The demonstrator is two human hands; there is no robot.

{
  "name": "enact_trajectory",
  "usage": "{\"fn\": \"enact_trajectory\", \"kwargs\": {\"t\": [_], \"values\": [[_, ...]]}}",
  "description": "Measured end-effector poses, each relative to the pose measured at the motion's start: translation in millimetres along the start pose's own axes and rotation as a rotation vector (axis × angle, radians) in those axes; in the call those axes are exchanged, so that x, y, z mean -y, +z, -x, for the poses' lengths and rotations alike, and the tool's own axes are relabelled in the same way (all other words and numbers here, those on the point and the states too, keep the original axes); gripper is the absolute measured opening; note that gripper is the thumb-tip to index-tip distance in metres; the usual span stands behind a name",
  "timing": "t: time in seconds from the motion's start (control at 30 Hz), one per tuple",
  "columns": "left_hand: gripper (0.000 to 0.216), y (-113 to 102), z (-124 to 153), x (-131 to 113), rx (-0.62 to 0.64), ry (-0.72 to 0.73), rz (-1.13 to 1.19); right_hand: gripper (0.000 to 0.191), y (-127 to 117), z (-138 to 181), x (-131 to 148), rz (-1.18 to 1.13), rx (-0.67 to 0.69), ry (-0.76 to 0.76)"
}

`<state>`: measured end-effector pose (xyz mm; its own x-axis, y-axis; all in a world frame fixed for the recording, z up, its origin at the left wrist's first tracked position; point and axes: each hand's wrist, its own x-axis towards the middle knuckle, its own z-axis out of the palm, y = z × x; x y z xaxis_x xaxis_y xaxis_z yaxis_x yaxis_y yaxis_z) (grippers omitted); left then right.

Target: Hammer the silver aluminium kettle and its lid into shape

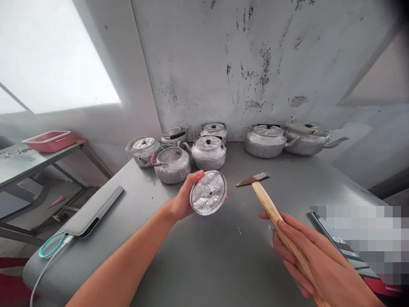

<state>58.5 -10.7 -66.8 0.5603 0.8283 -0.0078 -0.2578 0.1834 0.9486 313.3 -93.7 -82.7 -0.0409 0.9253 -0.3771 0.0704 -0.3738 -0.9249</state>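
My left hand (184, 197) grips a round, dented metal kettle lid (208, 195) by its rim, above the grey table. A small dark hole shows in the lid's middle, and no knob is visible on this face. In my right hand (308, 251) is a hammer (275, 215), its wooden handle wrapped by my fingers and its rusty head pointing up and left. The hammer head and the lid are apart. Behind the lid stands an open kettle (174, 170) with a red and green wrapped handle. Beside it is a lidded kettle (208, 155) with a black knob.
More dented kettles (265, 143) line the back of the grey table (198, 264) against a stained wall. A white power bank (92, 213) with a cable lies at left; a flat dark item (358, 260), partly blurred, lies at right. A pink basket (51, 141) sits on a side table.
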Motion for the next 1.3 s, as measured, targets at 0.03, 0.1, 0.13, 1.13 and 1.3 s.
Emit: {"fn": "enact_trajectory", "kwargs": {"t": [0.03,0.1,0.13,1.13,1.3], "values": [[0.072,1.8,-0.2,-1.2,0.007,0.006,0.036,0.062,0.8,0.0,1.5,0.01,0.006,-0.004],[0.07,4.4,-0.2,-3.3,0.024,0.008,0.094,0.061,2.0,-0.1,4.7,0.028,0.011,-0.014],[0.069,5.0,-0.2,-3.9,0.034,0.008,0.112,0.06,2.3,-0.1,5.9,0.038,0.007,-0.018],[0.053,-0.5,-5.1,1.6,0.058,-0.31,0.069,0.057,2.6,-1.2,7.8,0.012,0.036,-0.002],[0.036,3.5,-4.3,0.2,-0.037,-0.279,-0.239,0.062,2.3,1.4,8.0,0.027,0.013,-0.009]]}}
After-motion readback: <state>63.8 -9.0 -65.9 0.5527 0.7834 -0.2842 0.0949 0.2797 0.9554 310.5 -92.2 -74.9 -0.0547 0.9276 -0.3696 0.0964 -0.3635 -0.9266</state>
